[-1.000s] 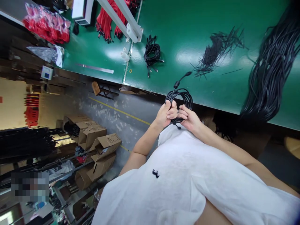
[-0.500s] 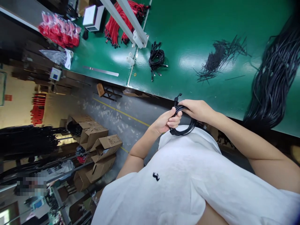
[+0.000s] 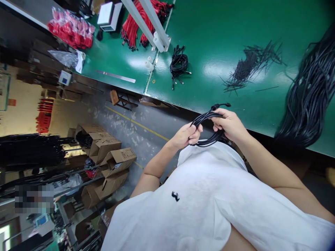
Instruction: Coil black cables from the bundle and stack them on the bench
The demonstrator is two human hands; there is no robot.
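A coil of black cable (image 3: 206, 120) is held between both my hands, just in front of my white shirt and at the near edge of the green table (image 3: 214, 31). My left hand (image 3: 186, 135) pinches the coil's left side with closed fingers. My right hand (image 3: 229, 123) is wrapped around the coil's right side, and the cable's plug end (image 3: 222, 105) sticks out above its fingers.
On the green table lie a small tied bundle of black cable (image 3: 178, 64), a scatter of black ties (image 3: 248, 64), a big mass of black cables (image 3: 309, 90) at right, red cables (image 3: 132, 26) and red packets (image 3: 70, 29). Open cardboard boxes (image 3: 107, 164) stand on the floor at left.
The coil has been turned and flattened between my hands. My right hand shifted from the coil's top to its right side, and the plug end now points right over that hand.
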